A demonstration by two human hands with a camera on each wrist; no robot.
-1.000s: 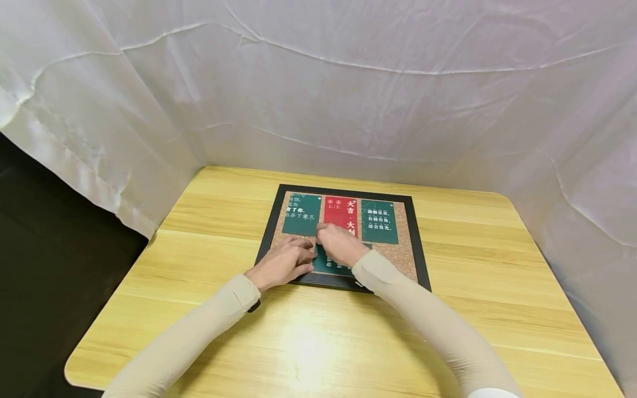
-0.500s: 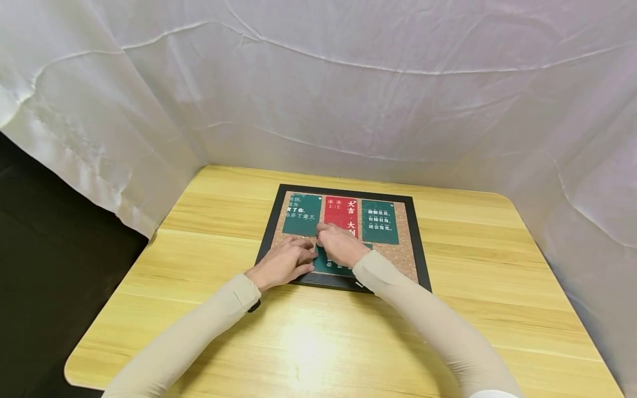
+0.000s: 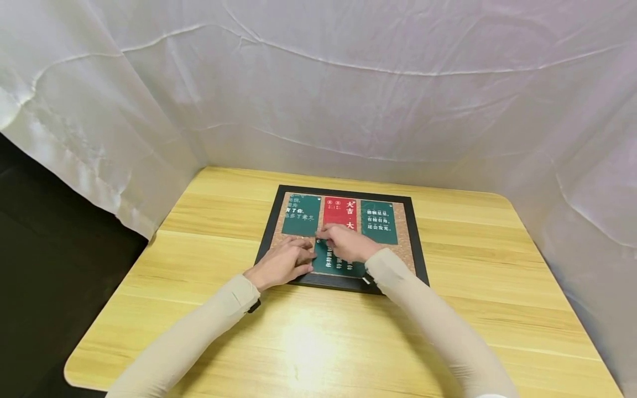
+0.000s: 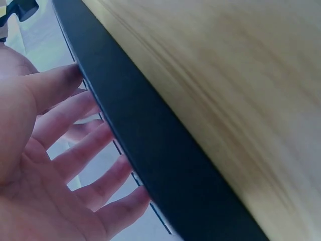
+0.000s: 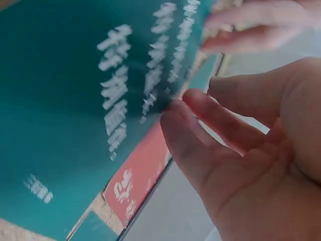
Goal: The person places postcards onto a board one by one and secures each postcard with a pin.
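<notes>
A cork board (image 3: 405, 243) in a black frame lies on the table. Near its front edge is a green card (image 3: 343, 270) with white characters, a small pale pin at its upper left corner. My left hand (image 3: 283, 261) rests on the board's left part with fingers spread, fingertips at the card's left edge; the left wrist view has them along the black frame (image 4: 145, 120). My right hand (image 3: 350, 244) is over the card's top, fingers near the pinned corner. In the right wrist view its thumb and fingers stand apart, holding nothing, over the green card (image 5: 60, 110).
Along the board's upper part are a green card (image 3: 301, 225) at left, a red card (image 3: 334, 215) in the middle and another green card (image 3: 379, 235) at right. The wooden table (image 3: 298, 342) extends around the board. A pale curtain (image 3: 348, 99) hangs behind and at the sides.
My right hand has drawn back slightly to the right from the corner and its fingers have loosened, so more of the lower green card shows. The left hand has stayed in place.
</notes>
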